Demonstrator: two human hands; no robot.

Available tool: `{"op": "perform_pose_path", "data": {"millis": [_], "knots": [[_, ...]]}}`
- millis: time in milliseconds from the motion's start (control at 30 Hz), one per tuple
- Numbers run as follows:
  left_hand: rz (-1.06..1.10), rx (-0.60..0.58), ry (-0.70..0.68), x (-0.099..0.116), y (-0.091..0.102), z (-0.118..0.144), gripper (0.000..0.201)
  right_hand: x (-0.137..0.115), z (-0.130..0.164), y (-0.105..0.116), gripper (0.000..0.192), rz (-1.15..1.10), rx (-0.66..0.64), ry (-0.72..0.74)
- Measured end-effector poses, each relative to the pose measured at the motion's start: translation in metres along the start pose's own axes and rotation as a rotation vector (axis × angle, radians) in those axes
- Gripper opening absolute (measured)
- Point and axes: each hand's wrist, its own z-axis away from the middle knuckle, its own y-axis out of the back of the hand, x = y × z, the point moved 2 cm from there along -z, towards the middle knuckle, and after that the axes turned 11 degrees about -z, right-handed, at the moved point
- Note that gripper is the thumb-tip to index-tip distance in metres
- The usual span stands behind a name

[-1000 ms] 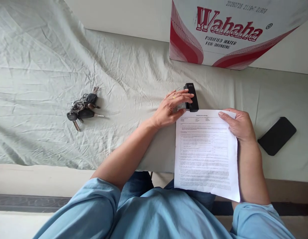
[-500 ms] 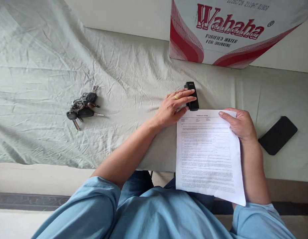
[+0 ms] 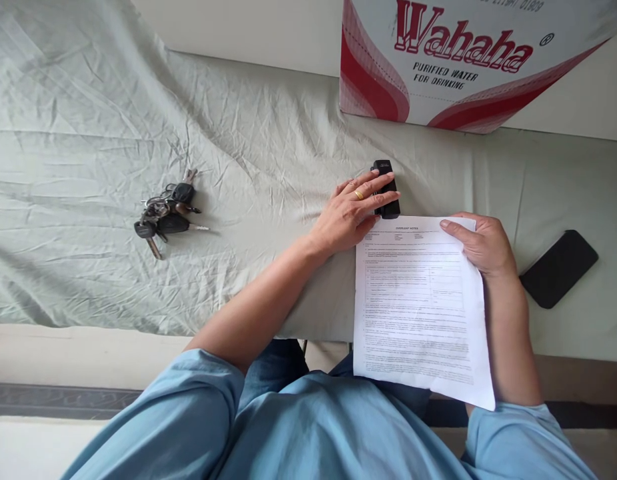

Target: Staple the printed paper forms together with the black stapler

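Observation:
A black stapler (image 3: 387,190) lies on the cloth with its near end at the top left edge of a printed paper sheet (image 3: 413,307). My left hand (image 3: 351,210), with a gold ring on one finger, is laid across the stapler, fingers over its top and thumb by its near left side. At the sheet's top right corner, my right hand (image 3: 488,243) pinches the paper, thumb on top and the other fingers underneath. The lower part of the sheet hangs past the table edge over my lap. Whether the paper's edge sits inside the stapler's jaws is hidden.
A bunch of keys (image 3: 168,215) lies to the left on the wrinkled pale tablecloth (image 3: 268,153). To the right of my right hand is a black phone-like slab (image 3: 560,269). A large red and white water carton (image 3: 438,73) stands at the back right.
My left fingers reach slightly farther across the stapler to the right. The whole view has shifted a little; the right hand keeps its hold on the paper.

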Motion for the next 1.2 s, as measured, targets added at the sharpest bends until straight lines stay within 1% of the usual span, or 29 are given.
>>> {"op": "perform_pose_path", "data": {"millis": [100,233,400,467,567,700,767,833,900,933,967,1000,1067,1100,1133,1167,1200], "knots": [[0.008,-0.011,-0.013,-0.001,-0.001,-0.001,0.07,-0.003,0.002,0.0,0.048,-0.033,0.029,-0.017],[0.06,0.027,-0.01,-0.003,-0.002,-0.002,0.07,-0.005,0.004,-0.001,0.05,-0.074,0.057,-0.044],[0.147,0.042,-0.055,-0.006,0.002,0.0,0.056,-0.004,0.003,0.001,0.046,-0.082,0.058,-0.031],[0.164,0.036,-0.042,-0.004,0.003,0.0,0.055,-0.003,0.002,0.001,0.046,-0.08,0.054,-0.022],[0.146,0.013,-0.012,0.0,0.002,-0.001,0.058,-0.001,0.002,-0.001,0.05,-0.097,0.055,-0.004],[0.124,0.002,0.049,0.004,-0.001,0.0,0.064,0.001,0.0,-0.003,0.058,-0.134,0.087,0.079],[0.165,0.012,0.07,0.0,-0.002,0.002,0.07,0.002,0.001,-0.003,0.06,-0.157,0.069,0.099],[0.269,0.043,0.04,-0.006,-0.002,0.003,0.072,0.004,0.004,-0.001,0.059,-0.196,0.001,0.081],[0.401,0.111,-0.006,-0.01,0.001,0.004,0.062,0.005,0.01,0.0,0.056,-0.243,-0.099,0.028],[0.451,0.148,0.018,-0.012,0.003,0.004,0.057,0.006,0.012,0.0,0.055,-0.263,-0.149,-0.002],[0.496,0.198,0.074,-0.013,0.006,0.005,0.053,0.007,0.015,0.0,0.054,-0.282,-0.186,-0.025],[0.539,0.251,0.151,-0.013,0.01,0.005,0.048,0.008,0.016,-0.001,0.054,-0.304,-0.187,-0.028],[0.632,0.315,0.318,-0.009,0.02,0.007,0.045,0.008,0.015,-0.003,0.056,-0.356,-0.109,0.015],[0.688,0.304,0.384,-0.006,0.026,0.008,0.057,0.008,0.014,-0.005,0.057,-0.382,-0.049,0.05],[0.744,0.248,0.421,-0.002,0.031,0.009,0.072,0.007,0.012,-0.006,0.058,-0.405,0.014,0.084],[0.793,0.173,0.417,0.002,0.036,0.01,0.082,0.008,0.009,-0.008,0.058,-0.423,0.07,0.112],[0.82,0.089,0.402,0.005,0.04,0.011,0.086,0.008,0.007,-0.01,0.058,-0.435,0.111,0.136]]}}
